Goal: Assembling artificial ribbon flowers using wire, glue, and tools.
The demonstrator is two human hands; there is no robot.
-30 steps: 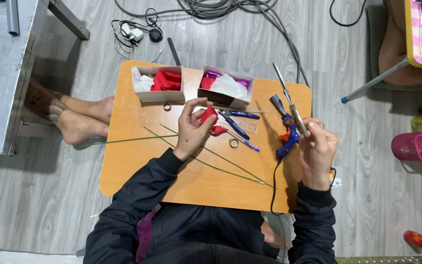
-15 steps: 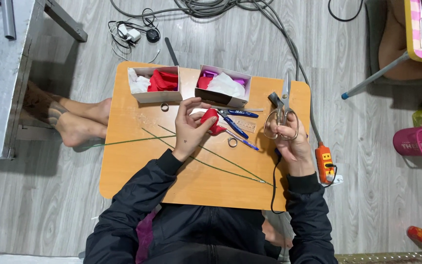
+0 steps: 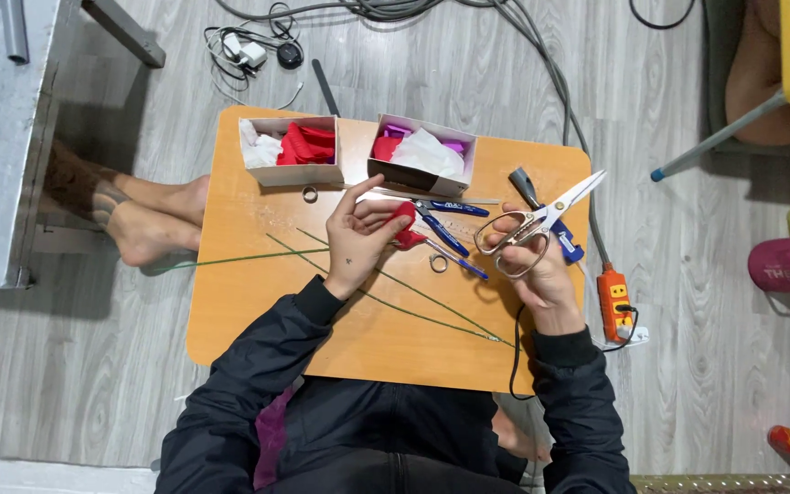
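Note:
My left hand (image 3: pixel 361 240) pinches a small red piece of soft material (image 3: pixel 405 225) over the middle of the low orange table (image 3: pixel 258 302). To its right, my right hand (image 3: pixel 539 273) grips the handles of silver scissors (image 3: pixel 541 222), blades apart and pointing up to the right. A grey and blue glue gun (image 3: pixel 567 245) lies on the table just behind the scissors. Blue-handled pliers (image 3: pixel 446 220) lie between my hands. Thin green wire stems (image 3: pixel 386 295) cross the tabletop under my left wrist.
Two open cardboard boxes (image 3: pixel 290 146) (image 3: pixel 422 157) with red, white and purple scraps stand at the table's far edge. Small metal rings (image 3: pixel 438 263) lie nearby. An orange power strip (image 3: pixel 614 302) sits right of the table, another person's bare feet (image 3: pixel 144 224) left, cables (image 3: pixel 505 37) beyond.
My right hand has let go of the glue gun, which now lies on the table, and has taken up the scissors. My left hand keeps the red piece in about the same place.

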